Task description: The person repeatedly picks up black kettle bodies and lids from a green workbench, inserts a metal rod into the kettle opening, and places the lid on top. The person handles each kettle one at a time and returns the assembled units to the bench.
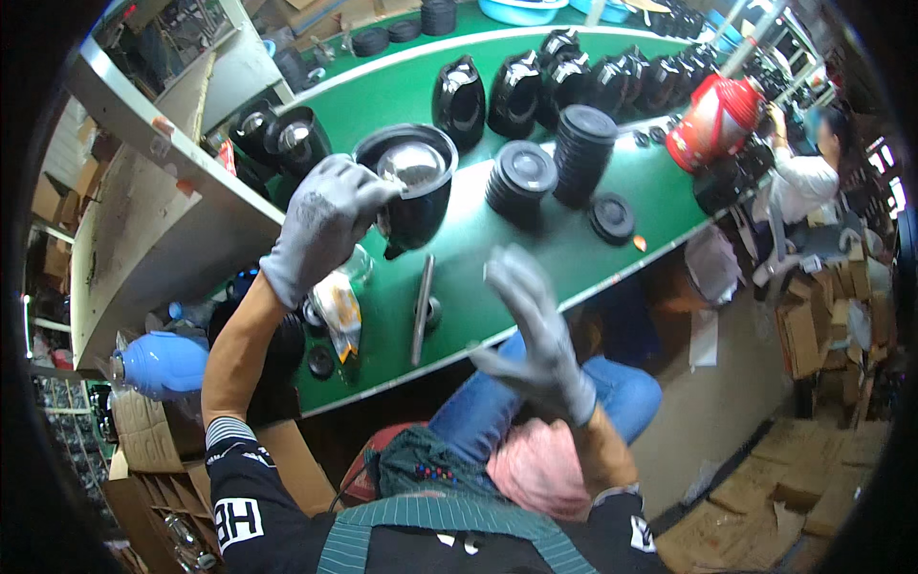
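My left hand, in a grey glove, has its fingers closed at the near left rim of a black jug body. A shiny silver dome shows inside the rim. My right hand, gloved alike and slightly blurred, is held near the table's front edge with thumb and fingers apart and nothing in it. Between the hands, a metal rod lies on the green table. Left of the rod sits a clear and yellow plastic packet. A small black round part lies near the packet.
Stacks of black discs stand beyond my right hand, with a single disc beside them. Several black jug bodies line the back. A red jug stands far right, near a co-worker. A shelf post rises left.
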